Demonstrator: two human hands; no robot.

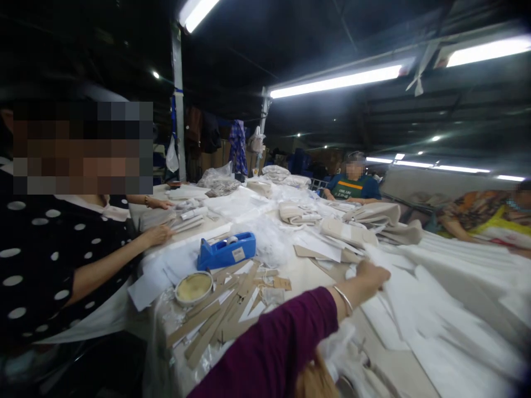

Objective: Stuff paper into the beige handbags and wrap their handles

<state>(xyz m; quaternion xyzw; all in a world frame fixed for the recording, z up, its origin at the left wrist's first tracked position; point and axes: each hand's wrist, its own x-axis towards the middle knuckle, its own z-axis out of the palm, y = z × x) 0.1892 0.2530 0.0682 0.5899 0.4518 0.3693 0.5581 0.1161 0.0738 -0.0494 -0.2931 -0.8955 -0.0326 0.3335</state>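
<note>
Left hand (372,277), right of centre: narrow pinch on white sheet (396,303) | blue tape dispenser (227,253), mid-frame | right hand: I can't tell its grip

- Sleeve (274,342): was deep plum purple; the bangle (344,299) was silver.
- Sheet (394,301): was plain white.
- Tape dispenser (227,251): was bright blue, its label (238,254) whitish.
- Round dish (211,282): was white-rimmed, pale yellow within.
- Flat strips (207,337): were brownish tan, mixed with white.
- Folded cloth (348,231): was beige.
- Nearest person's top (25,249): was black with white polka dots, its collar (116,213) pale pink.
- Far person's apron (347,188): was dark green, with an orange stripe and white lettering; the sleeve (372,188) was dark blue.
- Another person's sleeve (468,213): showed a mottled brown-and-orange pattern; the apron beside it (495,224) was yellow.
- Hanging cloth (238,146): was violet-blue, patterned lighter.
</note>
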